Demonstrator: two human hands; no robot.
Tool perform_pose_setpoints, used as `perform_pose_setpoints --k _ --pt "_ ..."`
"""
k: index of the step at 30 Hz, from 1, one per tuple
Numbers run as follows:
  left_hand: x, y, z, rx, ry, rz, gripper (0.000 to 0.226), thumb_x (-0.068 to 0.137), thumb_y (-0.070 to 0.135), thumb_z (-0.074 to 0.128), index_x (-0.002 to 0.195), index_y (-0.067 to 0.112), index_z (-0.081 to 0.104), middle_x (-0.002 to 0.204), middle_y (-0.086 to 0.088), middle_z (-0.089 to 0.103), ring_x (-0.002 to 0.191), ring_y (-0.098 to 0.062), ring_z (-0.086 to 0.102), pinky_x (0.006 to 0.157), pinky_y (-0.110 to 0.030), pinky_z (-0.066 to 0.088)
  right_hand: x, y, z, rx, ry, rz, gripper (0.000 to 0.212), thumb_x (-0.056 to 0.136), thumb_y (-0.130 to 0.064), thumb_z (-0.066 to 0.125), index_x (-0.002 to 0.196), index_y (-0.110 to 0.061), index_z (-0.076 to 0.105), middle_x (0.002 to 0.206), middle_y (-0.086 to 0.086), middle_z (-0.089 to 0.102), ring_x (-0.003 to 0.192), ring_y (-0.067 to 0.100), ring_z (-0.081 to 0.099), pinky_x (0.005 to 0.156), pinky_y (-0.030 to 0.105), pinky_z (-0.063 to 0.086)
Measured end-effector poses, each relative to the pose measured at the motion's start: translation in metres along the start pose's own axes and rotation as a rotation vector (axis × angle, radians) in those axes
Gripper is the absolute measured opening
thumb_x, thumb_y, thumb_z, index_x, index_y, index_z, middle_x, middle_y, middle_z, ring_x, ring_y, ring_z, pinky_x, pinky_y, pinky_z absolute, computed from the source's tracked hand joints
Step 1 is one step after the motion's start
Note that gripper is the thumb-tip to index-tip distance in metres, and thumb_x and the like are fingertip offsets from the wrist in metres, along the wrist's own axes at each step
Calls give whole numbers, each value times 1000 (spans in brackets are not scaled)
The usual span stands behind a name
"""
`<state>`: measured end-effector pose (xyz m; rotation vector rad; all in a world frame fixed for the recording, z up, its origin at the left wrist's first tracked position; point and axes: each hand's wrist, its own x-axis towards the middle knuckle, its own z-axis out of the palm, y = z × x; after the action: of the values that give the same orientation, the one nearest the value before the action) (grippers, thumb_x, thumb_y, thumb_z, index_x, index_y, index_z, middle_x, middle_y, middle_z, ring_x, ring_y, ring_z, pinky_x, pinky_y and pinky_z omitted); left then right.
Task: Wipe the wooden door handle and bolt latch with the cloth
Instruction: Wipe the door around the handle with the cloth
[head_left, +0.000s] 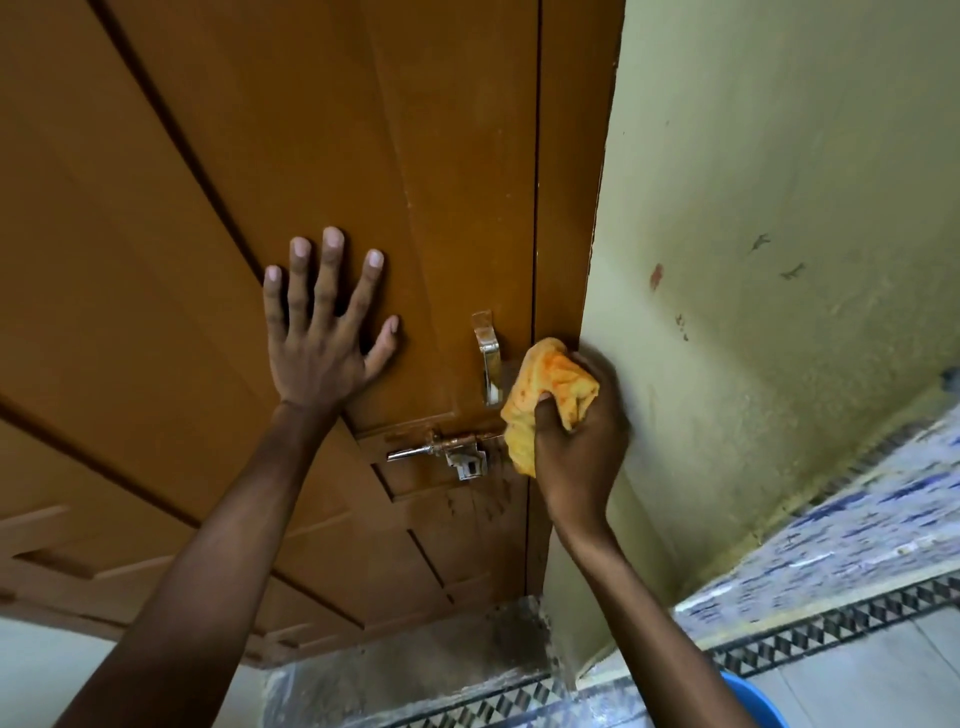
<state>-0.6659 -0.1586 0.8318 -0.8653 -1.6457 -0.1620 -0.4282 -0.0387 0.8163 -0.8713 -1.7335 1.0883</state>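
A brown wooden door (260, 182) fills the left of the view. Its metal handle (488, 358) stands upright near the door's right edge. Below it a metal bolt latch (441, 452) lies horizontal. My left hand (322, 332) presses flat on the door, fingers spread, left of the handle. My right hand (576, 436) grips a bunched orange cloth (545, 395) at the door's edge, just right of the handle and the latch. The cloth covers the bolt's right end.
A pale green wall (779, 208) with stains rises right of the door frame. Blue patterned tiles (857, 519) and a black-and-white border run along the lower right. A blue bucket rim (748, 696) shows at the bottom right.
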Motion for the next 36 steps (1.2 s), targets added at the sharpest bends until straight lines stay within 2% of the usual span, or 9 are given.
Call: perform_pose_setpoints --k 2,5,14,19,25,27,30,33,36 --pt "0 0 -1 -3 3 -3 73 96 57 52 157 26 27 167 -6 2 153 -27 5 123 -48 12 8 2 -1 -238 -30 -125 50 85 -22 70 133 -16 55 129 -1 62 119 15 58 100 19 40" --pt "1 0 -1 -13 2 -3 72 97 57 52 157 25 27 167 -6 2 153 -27 5 123 -48 11 21 1 7 -386 -80 -59 39 85 -30 70 119 -12 66 113 6 70 105 23 65 85 24 47" --pt "0 0 1 -28 17 -1 73 96 57 53 157 26 28 167 -6 5 153 -28 8 123 -48 12 23 1 29 205 -286 301 41 91 -3 52 123 -27 62 109 -11 65 104 13 63 89 33 54" --pt "-1 1 1 -39 40 -5 72 94 56 56 155 24 35 166 -7 12 152 -29 14 121 -50 19 39 6 32 -38 -382 103 36 88 5 53 119 -10 65 102 -5 64 97 17 62 85 29 52" --pt "0 1 1 -32 27 -4 71 94 56 55 155 25 35 167 -7 9 153 -29 11 121 -50 19 39 15 40 -409 -416 32 34 85 -6 67 118 -10 64 112 7 68 105 24 63 85 32 52" --pt "-1 1 1 -27 26 -5 71 95 56 55 155 25 34 167 -6 9 153 -29 10 121 -50 18 44 7 38 -325 -431 149 17 88 -6 60 102 -11 69 92 5 68 84 21 65 67 26 50" --pt "0 1 0 -30 18 -9 71 95 56 54 155 25 33 167 -5 6 153 -28 8 122 -49 16 63 -18 30 50 -393 496 26 88 1 48 77 -14 66 67 3 57 65 23 60 59 27 48" --pt "-1 0 0 -38 9 -12 72 95 56 54 156 26 32 167 -5 5 153 -27 6 122 -49 15 71 -31 24 263 -356 561 36 81 10 43 90 -9 72 82 7 65 89 34 70 79 49 59" --pt "-1 0 2 -35 11 -7 73 95 57 54 156 26 31 167 -5 4 153 -27 6 121 -49 15 62 -23 29 341 -324 492 38 82 8 47 98 -16 72 89 -1 70 86 20 67 79 36 57"
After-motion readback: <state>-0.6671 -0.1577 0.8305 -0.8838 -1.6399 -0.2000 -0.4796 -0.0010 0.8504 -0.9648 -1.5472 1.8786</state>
